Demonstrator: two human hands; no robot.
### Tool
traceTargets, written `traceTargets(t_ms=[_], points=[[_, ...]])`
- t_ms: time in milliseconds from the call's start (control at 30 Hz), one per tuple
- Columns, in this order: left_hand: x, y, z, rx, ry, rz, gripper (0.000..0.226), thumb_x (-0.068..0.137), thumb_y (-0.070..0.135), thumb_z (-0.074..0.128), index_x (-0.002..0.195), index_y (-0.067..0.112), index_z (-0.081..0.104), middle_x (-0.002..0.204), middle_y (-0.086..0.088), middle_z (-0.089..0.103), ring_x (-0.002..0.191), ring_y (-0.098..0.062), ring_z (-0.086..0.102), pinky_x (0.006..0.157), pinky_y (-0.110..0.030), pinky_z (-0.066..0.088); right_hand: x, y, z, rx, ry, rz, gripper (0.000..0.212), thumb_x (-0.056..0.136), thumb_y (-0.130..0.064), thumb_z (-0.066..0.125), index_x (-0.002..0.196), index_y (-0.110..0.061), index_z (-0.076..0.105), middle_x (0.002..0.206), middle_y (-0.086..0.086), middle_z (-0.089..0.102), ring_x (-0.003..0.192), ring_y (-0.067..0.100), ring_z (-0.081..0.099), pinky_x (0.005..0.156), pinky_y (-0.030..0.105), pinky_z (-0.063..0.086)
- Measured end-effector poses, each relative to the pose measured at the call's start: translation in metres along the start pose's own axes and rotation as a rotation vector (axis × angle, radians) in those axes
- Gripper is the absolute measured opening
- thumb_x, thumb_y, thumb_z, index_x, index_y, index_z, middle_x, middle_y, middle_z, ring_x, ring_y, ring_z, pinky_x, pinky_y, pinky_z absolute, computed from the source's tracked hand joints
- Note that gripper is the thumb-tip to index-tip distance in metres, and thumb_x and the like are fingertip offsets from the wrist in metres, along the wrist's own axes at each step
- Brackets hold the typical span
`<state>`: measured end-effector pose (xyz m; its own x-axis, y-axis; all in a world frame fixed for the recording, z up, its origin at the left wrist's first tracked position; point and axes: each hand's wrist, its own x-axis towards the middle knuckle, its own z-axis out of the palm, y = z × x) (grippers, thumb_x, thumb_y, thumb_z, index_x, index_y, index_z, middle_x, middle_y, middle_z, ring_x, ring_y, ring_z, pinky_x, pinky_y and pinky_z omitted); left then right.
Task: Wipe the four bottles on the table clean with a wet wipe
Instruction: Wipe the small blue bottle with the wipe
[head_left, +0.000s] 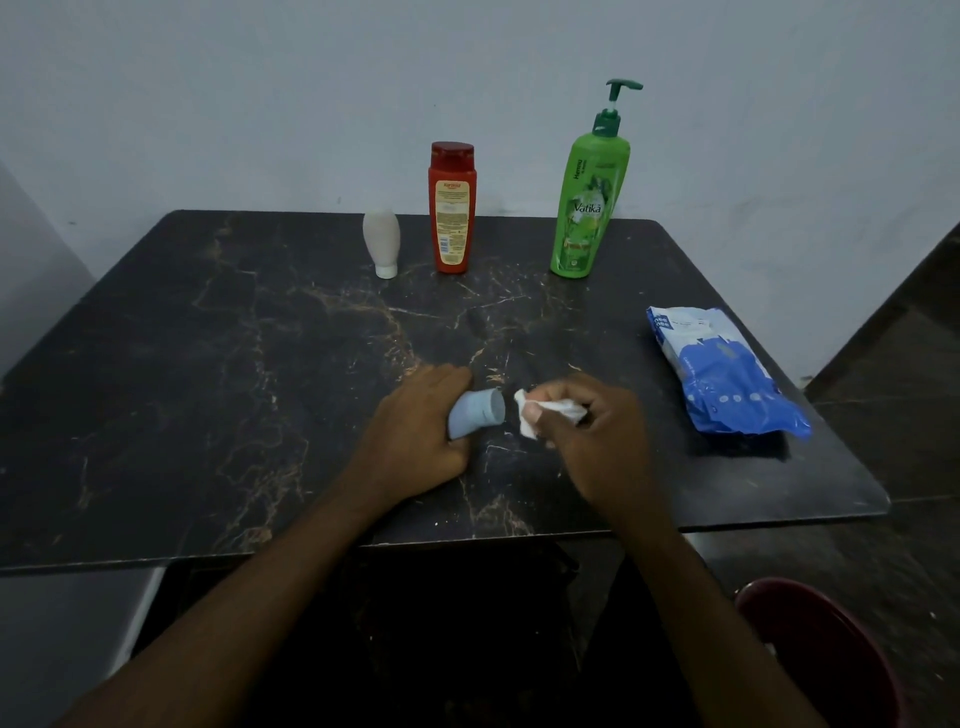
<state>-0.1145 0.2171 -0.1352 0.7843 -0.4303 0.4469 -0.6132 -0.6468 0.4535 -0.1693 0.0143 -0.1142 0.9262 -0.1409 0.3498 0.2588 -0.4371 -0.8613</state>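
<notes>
My left hand (415, 421) grips a small pale blue bottle (475, 415), tipped on its side near the front of the dark marble table (234, 389), its cap end pointing right. Just to the right of that end, my right hand (592, 426) pinches a crumpled white wet wipe (535, 413); wipe and bottle are a small gap apart. At the back of the table stand a small white bottle (382, 241) on its cap, a red bottle (452, 208) and a tall green pump bottle (589, 197).
A blue and white wet wipe pack (722, 371) lies at the table's right edge. A pale wall rises behind the table. A dark red stool or bin (815, 649) sits on the floor at the lower right.
</notes>
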Motion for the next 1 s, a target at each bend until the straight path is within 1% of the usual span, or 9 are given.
traceTargets(t_ms=[133,300,400,533,600,700,833,900,1000], points=[[-0.001,-0.001,0.002,0.007,-0.003,0.026,0.018,0.073,0.01,0.066,0.082,0.018,0.052,0.077,0.008,0.051,0.072,-0.015,0.049,0.059,-0.042,0.046,0.004,-0.012,0.012,0.152,-0.005,0.053,0.005,0.087,-0.009,0.071,0.09,-0.006,0.073,0.086,0.01,0.072,0.072,0.018,0.066,0.066,0.031,0.056],[-0.001,-0.002,0.001,0.008,0.0,0.011,0.016,0.074,0.015,0.065,0.084,0.019,0.052,0.079,0.009,0.052,0.073,-0.014,0.05,0.06,-0.039,0.047,-0.009,-0.001,0.018,0.041,-0.007,-0.026,0.019,0.083,-0.012,0.074,0.081,-0.029,0.068,0.084,-0.01,0.066,0.079,0.004,0.064,0.071,0.013,0.049],[-0.001,0.0,0.004,0.144,-0.001,0.04,0.017,0.075,0.023,0.061,0.084,0.024,0.047,0.081,0.012,0.05,0.073,-0.011,0.048,0.057,-0.033,0.046,-0.005,0.0,0.014,0.207,-0.016,0.095,0.005,0.09,-0.009,0.067,0.093,-0.013,0.068,0.095,0.004,0.068,0.079,0.019,0.069,0.064,0.032,0.059],[-0.001,0.003,0.004,0.298,-0.037,0.043,0.022,0.075,0.032,0.062,0.092,0.024,0.05,0.087,0.007,0.056,0.076,-0.015,0.053,0.055,-0.031,0.044,-0.008,-0.008,0.024,0.332,-0.092,0.151,0.007,0.093,-0.007,0.064,0.095,-0.013,0.067,0.116,-0.001,0.065,0.094,0.02,0.07,0.061,0.038,0.062],[-0.001,0.006,0.002,0.349,-0.063,0.037,0.026,0.078,0.038,0.062,0.096,0.024,0.052,0.093,0.004,0.059,0.08,-0.018,0.058,0.058,-0.031,0.042,-0.007,-0.01,0.029,0.296,-0.104,0.153,0.009,0.092,-0.008,0.064,0.091,-0.017,0.067,0.108,-0.003,0.068,0.091,0.015,0.07,0.066,0.037,0.062],[0.006,0.01,-0.009,0.355,-0.155,-0.019,0.039,0.084,0.054,0.065,0.108,0.026,0.053,0.104,0.007,0.059,0.089,-0.013,0.058,0.066,-0.031,0.041,-0.003,-0.012,0.031,0.184,-0.033,0.103,0.009,0.09,-0.011,0.066,0.089,-0.02,0.069,0.09,-0.005,0.07,0.081,0.004,0.067,0.065,0.02,0.056],[0.029,0.014,-0.038,-0.047,-0.328,-0.25,0.063,0.073,0.053,0.083,0.124,0.033,0.052,0.115,0.016,0.055,0.099,-0.003,0.056,0.076,-0.022,0.047,0.007,-0.004,0.026,0.245,0.062,0.126,0.014,0.088,-0.008,0.067,0.085,-0.022,0.069,0.093,-0.008,0.071,0.085,0.002,0.066,0.07,0.021,0.056],[0.04,0.011,-0.049,-0.26,-0.274,-0.343,0.052,0.077,0.042,0.084,0.121,0.031,0.057,0.115,0.014,0.06,0.097,-0.007,0.063,0.073,-0.017,0.051,0.017,0.002,0.023,0.313,0.088,0.176,0.015,0.088,-0.009,0.067,0.085,-0.024,0.069,0.1,-0.008,0.072,0.091,0.008,0.069,0.075,0.033,0.061],[0.057,0.008,-0.061,-0.415,-0.204,-0.404,0.031,0.084,0.025,0.08,0.112,0.023,0.065,0.11,0.002,0.069,0.084,-0.01,0.073,0.065,-0.018,0.057,0.031,0.006,0.019,0.503,0.092,0.246,0.009,0.091,-0.006,0.065,0.094,-0.013,0.069,0.11,-0.002,0.071,0.099,0.018,0.07,0.075,0.035,0.061]])
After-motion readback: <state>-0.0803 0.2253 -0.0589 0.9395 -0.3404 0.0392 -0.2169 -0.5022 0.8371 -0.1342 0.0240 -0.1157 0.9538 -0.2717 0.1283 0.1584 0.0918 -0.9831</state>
